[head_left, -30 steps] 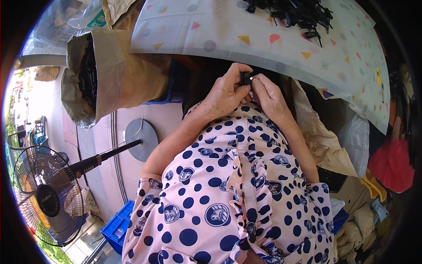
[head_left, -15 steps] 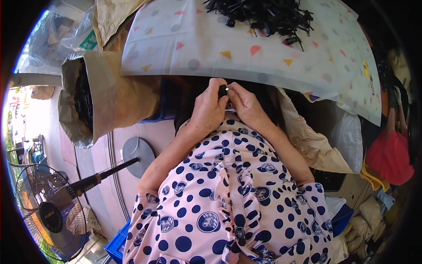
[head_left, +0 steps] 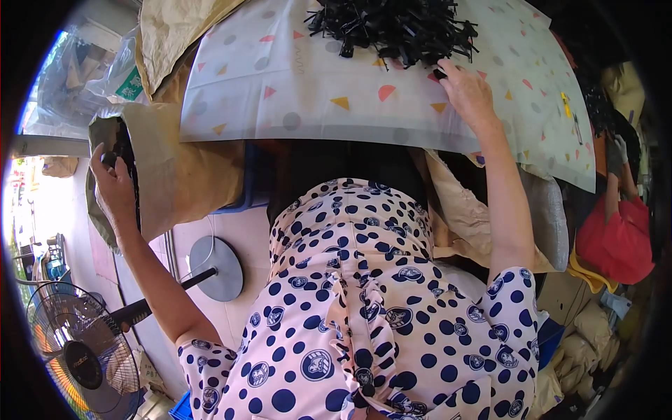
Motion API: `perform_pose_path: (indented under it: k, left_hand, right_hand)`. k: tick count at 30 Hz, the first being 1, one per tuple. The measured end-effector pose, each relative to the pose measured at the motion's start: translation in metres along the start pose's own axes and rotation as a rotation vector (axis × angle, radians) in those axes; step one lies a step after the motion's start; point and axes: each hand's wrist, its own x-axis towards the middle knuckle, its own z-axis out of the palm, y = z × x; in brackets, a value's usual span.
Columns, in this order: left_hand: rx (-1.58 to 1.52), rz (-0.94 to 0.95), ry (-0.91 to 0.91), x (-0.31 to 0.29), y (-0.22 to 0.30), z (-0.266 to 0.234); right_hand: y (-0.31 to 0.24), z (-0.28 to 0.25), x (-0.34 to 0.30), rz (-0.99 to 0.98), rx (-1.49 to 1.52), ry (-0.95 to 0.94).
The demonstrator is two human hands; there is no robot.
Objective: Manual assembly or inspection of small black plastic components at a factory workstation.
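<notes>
My left hand (head_left: 114,189) is at the mouth of a brown paper sack (head_left: 164,140) on the left. A small black plastic part (head_left: 108,159) sits between its thumb and fingers, and more black pieces show inside the sack. Over on the table, my right hand (head_left: 467,94) reaches to the near right edge of a heap of black plastic parts (head_left: 399,28). Its fingertips are closed around another small black part (head_left: 439,73), whose exact shape is hidden by the fingers.
A patterned cloth (head_left: 280,105) covers the table. At the lower left stands a black fan (head_left: 87,357) with a round base (head_left: 218,269). Crumpled brown paper (head_left: 462,203) hangs at the table's right. A person in red (head_left: 619,241) is at the far right.
My hands, together before my body around a small black part, have moved apart. The left has gone to the sack with a black part; the right has reached the heap.
</notes>
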Motion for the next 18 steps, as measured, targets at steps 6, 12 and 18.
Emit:
perform_pose_path:
  k: [6,12,18]
  left_hand:
    - [0.109,-0.056,-0.178,0.0,-0.014,-0.015]
    - [0.167,-0.009,-0.2,-0.01,-0.049,0.029]
    - [0.074,0.028,0.089,-0.03,0.004,-0.011]
  right_hand:
    - [-0.009,0.007,0.018,-0.014,0.213,-0.052]
    - [-0.013,0.031,0.027,0.087,0.911,0.045]
    - [-0.067,-0.011,0.028,0.438,1.368,-0.242]
